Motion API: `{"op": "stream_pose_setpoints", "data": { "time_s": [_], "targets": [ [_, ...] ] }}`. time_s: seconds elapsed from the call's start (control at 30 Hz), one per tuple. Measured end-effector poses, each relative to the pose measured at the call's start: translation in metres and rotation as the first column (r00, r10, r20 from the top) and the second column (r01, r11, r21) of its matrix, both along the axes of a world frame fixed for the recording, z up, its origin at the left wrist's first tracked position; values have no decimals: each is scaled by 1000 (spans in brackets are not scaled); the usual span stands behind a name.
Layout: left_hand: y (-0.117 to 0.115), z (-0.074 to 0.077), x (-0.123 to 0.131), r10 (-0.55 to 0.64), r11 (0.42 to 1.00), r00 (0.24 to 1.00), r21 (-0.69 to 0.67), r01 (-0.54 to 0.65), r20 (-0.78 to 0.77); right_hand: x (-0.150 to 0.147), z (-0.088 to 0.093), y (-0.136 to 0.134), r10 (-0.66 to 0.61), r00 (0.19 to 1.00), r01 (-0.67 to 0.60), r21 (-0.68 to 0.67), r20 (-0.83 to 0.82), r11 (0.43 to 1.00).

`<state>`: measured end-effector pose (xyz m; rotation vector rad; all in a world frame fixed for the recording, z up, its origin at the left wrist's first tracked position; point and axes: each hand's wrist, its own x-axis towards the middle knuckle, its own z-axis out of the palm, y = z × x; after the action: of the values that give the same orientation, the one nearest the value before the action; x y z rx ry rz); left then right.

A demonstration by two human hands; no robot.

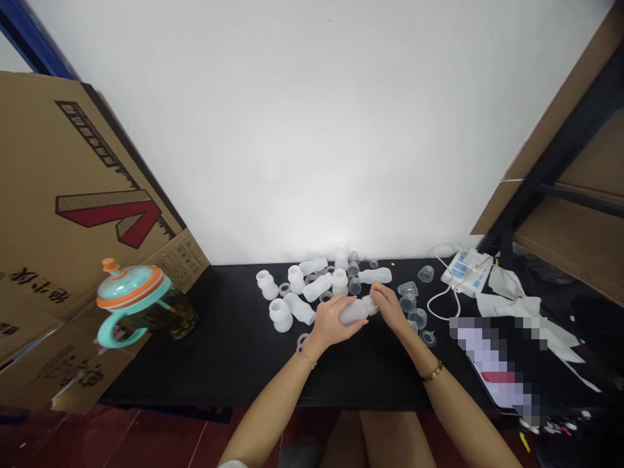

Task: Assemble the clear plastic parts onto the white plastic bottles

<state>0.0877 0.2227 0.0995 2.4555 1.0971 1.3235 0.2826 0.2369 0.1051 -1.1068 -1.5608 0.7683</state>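
My left hand (330, 323) wraps round the body of a frosted white baby bottle (353, 312), tilted nearly level above the black table. At its neck end, the fingers of my right hand (388, 305) are closed on a pale collar (371, 305); whether it is screwed tight I cannot tell. Beyond my left hand several similar bottles stand or lie, among them an upright one (281, 316) and one on its side (299, 308). Clear caps (407, 301) lie beside my right forearm. A ring (303, 339) shows partly behind my left wrist.
At the left, a teal-lidded jug (131, 289) stands before a large cardboard box (73, 214). To the right are a white power strip (468, 272) with its cable, crumpled white paper (517, 305) and a tablet-like screen (492, 370). A white wall (312, 130) bounds the table behind.
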Motion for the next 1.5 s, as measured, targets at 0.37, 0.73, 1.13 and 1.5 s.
{"op": "stream_pose_setpoints", "data": {
  "time_s": [0.37, 0.73, 1.13, 1.5],
  "targets": [
    [-5, -1, 4, 62, 997, 998, 53, -61, -20, -1, -2, 1, -2, 1000, 2, 8, -10, 1000],
    [-7, -8, 5, 93, 990, 995, 108, -87, -45, -1, -5, 1, 17, 998, -16, 26, -52, 1000],
    [-13, -4, 8, 96, 981, 994, 175, -86, -51, 3, -8, 5, 92, 989, -101, -74, -119, 992],
    [-10, -5, 10, 129, 987, 992, 99, -128, -4, -2, -7, 5, 31, 985, -50, -113, -168, 992]
  ]
}}
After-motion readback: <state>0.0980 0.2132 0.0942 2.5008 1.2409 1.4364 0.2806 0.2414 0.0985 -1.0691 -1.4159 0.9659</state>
